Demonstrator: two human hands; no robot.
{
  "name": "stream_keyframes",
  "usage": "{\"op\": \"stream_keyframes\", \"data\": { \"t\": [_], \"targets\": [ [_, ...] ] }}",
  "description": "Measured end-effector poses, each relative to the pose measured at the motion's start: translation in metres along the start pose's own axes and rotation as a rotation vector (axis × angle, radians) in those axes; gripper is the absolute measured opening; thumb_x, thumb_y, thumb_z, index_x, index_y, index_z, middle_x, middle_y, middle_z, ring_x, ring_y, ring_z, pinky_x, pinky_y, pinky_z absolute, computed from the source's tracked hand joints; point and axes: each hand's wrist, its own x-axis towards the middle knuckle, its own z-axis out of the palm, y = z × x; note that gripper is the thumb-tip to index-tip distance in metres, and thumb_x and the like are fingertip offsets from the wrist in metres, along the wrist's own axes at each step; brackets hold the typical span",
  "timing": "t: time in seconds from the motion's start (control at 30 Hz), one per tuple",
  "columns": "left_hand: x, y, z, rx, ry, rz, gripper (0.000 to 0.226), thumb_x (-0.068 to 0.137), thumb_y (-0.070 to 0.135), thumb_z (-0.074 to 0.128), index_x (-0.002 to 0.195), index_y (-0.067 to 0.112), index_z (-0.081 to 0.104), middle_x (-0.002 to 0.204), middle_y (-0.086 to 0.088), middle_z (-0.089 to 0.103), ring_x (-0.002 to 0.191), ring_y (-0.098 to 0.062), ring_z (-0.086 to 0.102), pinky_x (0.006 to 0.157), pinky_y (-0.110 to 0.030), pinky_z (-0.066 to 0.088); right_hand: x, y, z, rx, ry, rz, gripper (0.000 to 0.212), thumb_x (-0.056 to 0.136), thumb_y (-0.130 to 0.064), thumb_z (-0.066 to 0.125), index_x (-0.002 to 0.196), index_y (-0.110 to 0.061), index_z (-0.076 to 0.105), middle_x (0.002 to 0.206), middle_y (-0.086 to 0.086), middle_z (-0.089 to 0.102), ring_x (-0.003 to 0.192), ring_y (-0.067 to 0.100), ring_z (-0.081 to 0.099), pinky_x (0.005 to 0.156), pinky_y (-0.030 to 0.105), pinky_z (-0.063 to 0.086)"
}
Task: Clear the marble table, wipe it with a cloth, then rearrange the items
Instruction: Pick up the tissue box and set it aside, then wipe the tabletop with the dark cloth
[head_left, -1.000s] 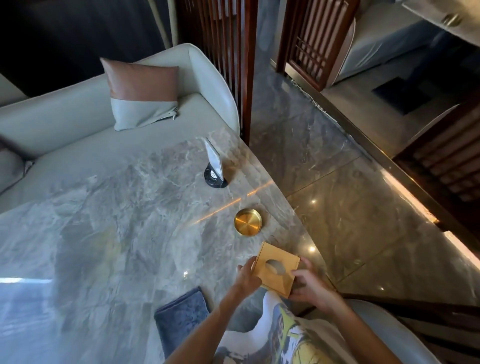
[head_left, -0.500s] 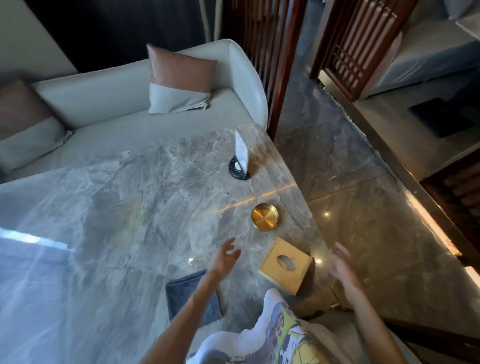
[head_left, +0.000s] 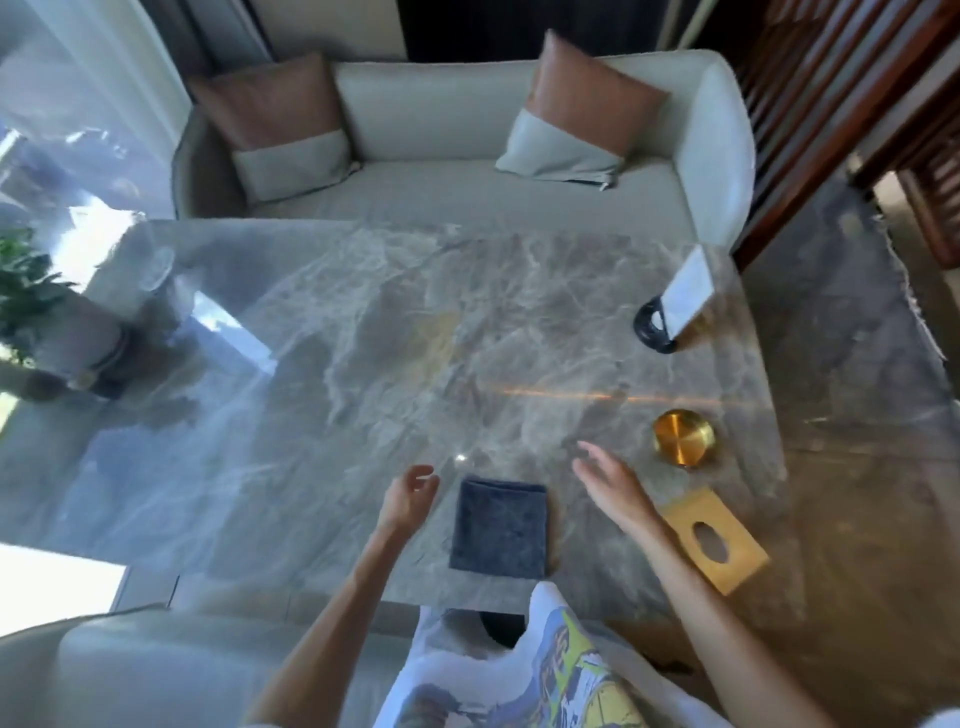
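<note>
Both our hands open, holding nothing.
Our left hand (head_left: 406, 500) and right hand (head_left: 613, 486) hover either side of the folded cloth (head_left: 500, 526).

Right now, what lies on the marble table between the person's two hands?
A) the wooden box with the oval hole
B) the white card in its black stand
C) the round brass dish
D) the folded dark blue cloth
D: the folded dark blue cloth lies flat between the open left hand and right hand, neither touching it.
</note>
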Motion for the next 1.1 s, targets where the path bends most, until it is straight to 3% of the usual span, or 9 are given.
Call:
{"op": "stream_keyframes", "data": {
  "t": [0.13, 0.27, 0.4, 0.5, 0.6, 0.73, 0.83, 0.97, 1.1],
  "targets": [
    [-0.006, -0.032, -0.019, 0.062, -0.064, -0.043, 0.034, 0.093, 0.022, 0.058, 0.122, 0.005, 0.060, 0.113, -0.015, 0.069, 0.101, -0.030, 0.067, 0.081, -0.034, 0.052, -0.013, -0.026, 0.082, -0.279, -0.104, -0.047, 0.052, 0.095, -0.039, 0.052, 0.144, -0.021, 0.047, 0.146, 0.002, 0.051, 0.135, 0.020, 0.048, 0.110, 0.031, 0.037],
    [-0.004, -0.058, -0.031, 0.153, -0.139, -0.025, 0.027, 0.092, 0.022, 0.058, 0.114, 0.007, 0.065, 0.106, -0.011, 0.072, 0.101, -0.025, 0.067, 0.075, -0.023, 0.044, -0.036, -0.023, 0.138, -0.330, -0.061, -0.051, 0.050, 0.096, -0.031, 0.055, 0.142, -0.011, 0.049, 0.145, 0.006, 0.051, 0.137, 0.020, 0.044, 0.114, 0.029, 0.029],
    [0.000, -0.067, -0.024, 0.253, -0.223, -0.021, 0.016, 0.089, 0.014, 0.055, 0.074, 0.016, 0.058, 0.078, -0.008, 0.059, 0.081, -0.014, 0.056, 0.067, -0.030, 0.042, -0.059, -0.012, 0.161, -0.329, -0.026, 0.065, 0.052, 0.099, -0.030, 0.048, 0.148, -0.012, 0.039, 0.154, 0.008, 0.038, 0.145, 0.021, 0.031, 0.118, 0.031, 0.022],
    [0.000, -0.068, -0.008, 0.259, -0.309, -0.064, 0.014, 0.090, 0.019, 0.055, 0.095, 0.008, 0.063, 0.095, -0.015, 0.066, 0.086, -0.019, 0.058, 0.070, -0.026, 0.039, -0.068, -0.005, 0.166, -0.318, 0.001, 0.128, 0.051, 0.102, -0.022, 0.041, 0.151, -0.013, 0.032, 0.160, 0.007, 0.028, 0.149, 0.019, 0.022, 0.119, 0.027, 0.015],
    [0.000, -0.069, 0.017, 0.195, -0.380, -0.114, 0.038, 0.092, 0.025, 0.054, 0.125, 0.007, 0.047, 0.115, -0.015, 0.062, 0.098, -0.030, 0.061, 0.080, -0.033, 0.048, -0.071, -0.002, 0.169, -0.276, -0.026, 0.194, 0.055, 0.101, -0.022, 0.041, 0.154, -0.018, 0.025, 0.164, 0.007, 0.016, 0.151, 0.020, 0.014, 0.120, 0.029, 0.014],
    [-0.002, -0.071, 0.039, 0.178, -0.381, -0.180, 0.026, 0.092, 0.026, 0.057, 0.105, 0.008, 0.045, 0.104, -0.017, 0.058, 0.087, -0.026, 0.056, 0.076, -0.037, 0.051, -0.075, 0.001, 0.169, -0.228, -0.071, 0.289, 0.060, 0.100, -0.029, 0.043, 0.155, -0.026, 0.020, 0.165, 0.002, 0.008, 0.152, 0.020, 0.009, 0.121, 0.033, 0.014],
    [0.002, -0.074, 0.050, 0.196, -0.297, -0.143, 0.027, 0.088, 0.023, 0.063, 0.101, 0.002, 0.051, 0.096, -0.018, 0.062, 0.087, -0.028, 0.061, 0.066, -0.030, 0.044, -0.074, 0.006, 0.163, -0.171, -0.068, 0.307, 0.058, 0.099, -0.030, 0.044, 0.154, -0.026, 0.025, 0.164, 0.001, 0.016, 0.151, 0.019, 0.016, 0.120, 0.032, 0.018],
    [0.011, -0.072, 0.056, 0.120, -0.311, -0.182, 0.022, 0.085, 0.006, 0.059, 0.066, 0.007, 0.046, 0.062, -0.007, 0.048, 0.053, -0.016, 0.046, 0.049, -0.024, 0.034, -0.073, 0.012, 0.153, -0.157, -0.077, 0.300, 0.056, 0.099, -0.033, 0.043, 0.152, -0.023, 0.031, 0.162, 0.000, 0.024, 0.149, 0.018, 0.023, 0.118, 0.029, 0.021],
    [0.013, -0.059, 0.052, 0.007, -0.405, -0.271, 0.009, 0.087, 0.008, 0.059, 0.081, 0.001, 0.056, 0.068, -0.011, 0.052, 0.050, -0.017, 0.048, 0.045, -0.023, 0.042, -0.065, 0.009, 0.147, -0.167, 0.001, 0.240, 0.053, 0.100, -0.034, 0.043, 0.151, -0.023, 0.034, 0.162, 0.002, 0.024, 0.152, 0.019, 0.012, 0.120, 0.035, 0.015]
  ]
}}
